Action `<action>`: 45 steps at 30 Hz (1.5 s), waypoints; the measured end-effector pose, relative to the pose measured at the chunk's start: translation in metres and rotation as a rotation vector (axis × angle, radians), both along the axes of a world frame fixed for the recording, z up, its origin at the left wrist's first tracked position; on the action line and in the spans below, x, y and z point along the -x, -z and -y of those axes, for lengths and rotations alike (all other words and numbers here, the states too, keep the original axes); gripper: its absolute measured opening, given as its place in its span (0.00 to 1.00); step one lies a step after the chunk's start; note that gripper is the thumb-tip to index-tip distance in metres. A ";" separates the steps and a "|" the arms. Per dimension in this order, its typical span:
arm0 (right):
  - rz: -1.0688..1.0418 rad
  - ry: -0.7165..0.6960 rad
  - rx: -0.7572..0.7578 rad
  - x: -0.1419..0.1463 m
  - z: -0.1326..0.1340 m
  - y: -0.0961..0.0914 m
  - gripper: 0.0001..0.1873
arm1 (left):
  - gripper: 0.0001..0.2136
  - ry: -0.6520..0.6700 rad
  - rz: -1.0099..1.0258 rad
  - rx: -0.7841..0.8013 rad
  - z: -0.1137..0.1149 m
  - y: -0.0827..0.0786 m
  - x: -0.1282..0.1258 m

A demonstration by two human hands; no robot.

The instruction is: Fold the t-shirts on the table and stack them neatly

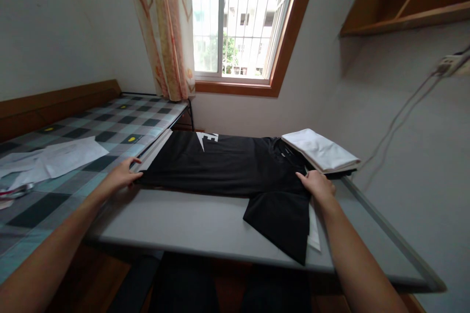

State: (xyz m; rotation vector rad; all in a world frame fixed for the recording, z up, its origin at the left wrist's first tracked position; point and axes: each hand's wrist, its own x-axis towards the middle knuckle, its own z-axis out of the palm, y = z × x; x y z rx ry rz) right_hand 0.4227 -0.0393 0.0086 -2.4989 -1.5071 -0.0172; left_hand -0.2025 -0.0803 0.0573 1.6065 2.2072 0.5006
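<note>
A black T-shirt (227, 164) with a white logo lies spread across a grey table (191, 220), one sleeve reaching toward the near edge. My left hand (123, 174) pinches the shirt's bottom hem at the left end. My right hand (318, 183) lies on the shirt near the shoulder and collar, fingers curled onto the fabric. A white sheet (314, 230) shows under the sleeve beside my right forearm.
A folded white garment (321, 150) rests at the table's far right, partly over the black shirt. Left of the table is a checked bed (110, 122) with white cloth (51, 159) on it. A window and curtain (165, 29) are behind, a wooden shelf (407, 14) upper right.
</note>
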 end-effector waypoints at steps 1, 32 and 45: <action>-0.022 -0.014 0.006 -0.001 0.000 -0.001 0.23 | 0.23 0.042 -0.003 0.058 0.001 0.002 0.001; 0.080 -0.621 -0.017 0.046 -0.010 0.013 0.34 | 0.31 0.534 -0.339 -0.122 -0.071 0.047 -0.175; 0.087 -0.576 0.165 0.064 -0.041 0.006 0.37 | 0.34 0.545 -0.413 -0.114 -0.106 0.057 -0.161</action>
